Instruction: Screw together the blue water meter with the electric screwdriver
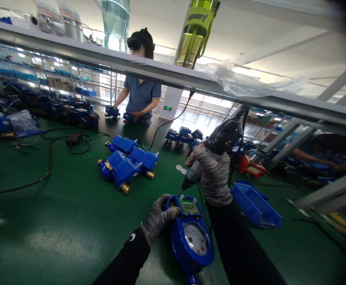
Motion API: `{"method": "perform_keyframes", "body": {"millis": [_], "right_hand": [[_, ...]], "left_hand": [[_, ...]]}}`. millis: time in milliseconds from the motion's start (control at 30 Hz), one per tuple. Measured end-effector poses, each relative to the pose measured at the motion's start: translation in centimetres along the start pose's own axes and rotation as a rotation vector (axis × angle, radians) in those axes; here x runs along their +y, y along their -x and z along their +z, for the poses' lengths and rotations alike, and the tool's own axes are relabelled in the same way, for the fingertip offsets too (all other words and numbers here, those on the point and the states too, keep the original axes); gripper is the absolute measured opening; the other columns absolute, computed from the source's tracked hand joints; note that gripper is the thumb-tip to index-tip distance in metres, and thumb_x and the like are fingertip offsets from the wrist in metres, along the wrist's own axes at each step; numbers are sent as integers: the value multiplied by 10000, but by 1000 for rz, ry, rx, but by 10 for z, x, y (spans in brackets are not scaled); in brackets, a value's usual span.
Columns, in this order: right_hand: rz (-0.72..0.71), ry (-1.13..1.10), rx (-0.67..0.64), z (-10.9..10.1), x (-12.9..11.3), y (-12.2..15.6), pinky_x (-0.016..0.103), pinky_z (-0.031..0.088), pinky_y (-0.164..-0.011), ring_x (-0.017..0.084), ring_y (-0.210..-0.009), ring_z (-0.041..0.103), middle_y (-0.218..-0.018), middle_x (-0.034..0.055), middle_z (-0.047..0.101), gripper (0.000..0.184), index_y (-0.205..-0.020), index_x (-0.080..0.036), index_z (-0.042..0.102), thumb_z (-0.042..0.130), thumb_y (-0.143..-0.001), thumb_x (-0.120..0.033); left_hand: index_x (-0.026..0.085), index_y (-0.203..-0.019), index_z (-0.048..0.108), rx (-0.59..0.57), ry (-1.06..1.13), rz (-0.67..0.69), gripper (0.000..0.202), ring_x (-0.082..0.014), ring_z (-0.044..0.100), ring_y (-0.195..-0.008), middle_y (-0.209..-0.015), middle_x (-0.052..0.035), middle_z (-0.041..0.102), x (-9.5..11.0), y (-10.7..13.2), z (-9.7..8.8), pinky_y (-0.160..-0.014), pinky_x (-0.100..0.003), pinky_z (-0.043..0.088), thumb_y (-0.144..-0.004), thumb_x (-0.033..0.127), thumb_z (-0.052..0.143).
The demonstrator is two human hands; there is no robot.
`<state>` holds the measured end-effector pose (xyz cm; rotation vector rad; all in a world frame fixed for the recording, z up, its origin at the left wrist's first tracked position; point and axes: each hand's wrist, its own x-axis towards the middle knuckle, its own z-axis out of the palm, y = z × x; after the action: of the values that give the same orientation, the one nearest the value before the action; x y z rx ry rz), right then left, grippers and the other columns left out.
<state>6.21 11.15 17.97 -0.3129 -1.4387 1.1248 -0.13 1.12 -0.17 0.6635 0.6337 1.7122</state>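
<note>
A blue water meter (pixel 190 237) with a round dial and a small display lies on the green table (pixel 57 221) in front of me. My left hand (pixel 157 217), in a grey knit glove, grips its upper left side. My right hand (pixel 211 174), gloved too, holds an electric screwdriver (pixel 217 146) upright. Its tip touches the top edge of the meter by the display. A black cable runs up from the tool.
Three blue meters (pixel 128 162) with brass ends lie grouped mid-table; more meters (pixel 183 135) sit farther back. A blue bin (pixel 256 204) stands at my right. Black cables (pixel 50 158) trail on the left. A person in a blue shirt (pixel 141 95) handles meters across the table.
</note>
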Motion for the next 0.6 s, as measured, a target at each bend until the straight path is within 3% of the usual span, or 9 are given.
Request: {"method": "perform_keyframes", "body": {"millis": [233, 400, 500, 600], "right_hand": [[-28, 12, -18, 2, -4, 0, 248, 524, -470, 171, -475, 589, -595, 3, 617, 261, -815, -152, 627, 828, -761, -310], [-47, 27, 26, 0, -6, -2, 250, 519, -466, 171, -476, 590, -608, 10, 625, 295, -820, -147, 632, 844, -753, -341], [-61, -25, 98, -15, -19, -11, 257, 523, -458, 173, -472, 584, -611, 10, 616, 332, -836, -143, 634, 852, -723, -366], [70, -56, 113, -48, -33, -23, 261, 529, -453, 175, -498, 584, -645, 14, 610, 415, -868, -139, 645, 861, -681, -440]], "left_hand": [[191, -1081, 669, -19, -22, -23, 557, -258, 648, -1060, -1105, -73, 692, -1, -6, -7, -939, -348, 499, -665, 403, 972], [178, -1071, 684, -37, -38, -34, 559, -297, 665, -1065, -1126, -98, 703, 5, -4, -4, -943, -386, 510, -659, 423, 970], [180, -1099, 686, -51, -29, -41, 532, -317, 670, -1093, -1160, -107, 701, 8, -2, -1, -980, -414, 507, -693, 401, 949], [177, -1108, 687, -75, -2, -40, 503, -335, 665, -1131, -1181, -118, 701, 9, -1, 0, -1038, -455, 495, -716, 373, 933]]}}
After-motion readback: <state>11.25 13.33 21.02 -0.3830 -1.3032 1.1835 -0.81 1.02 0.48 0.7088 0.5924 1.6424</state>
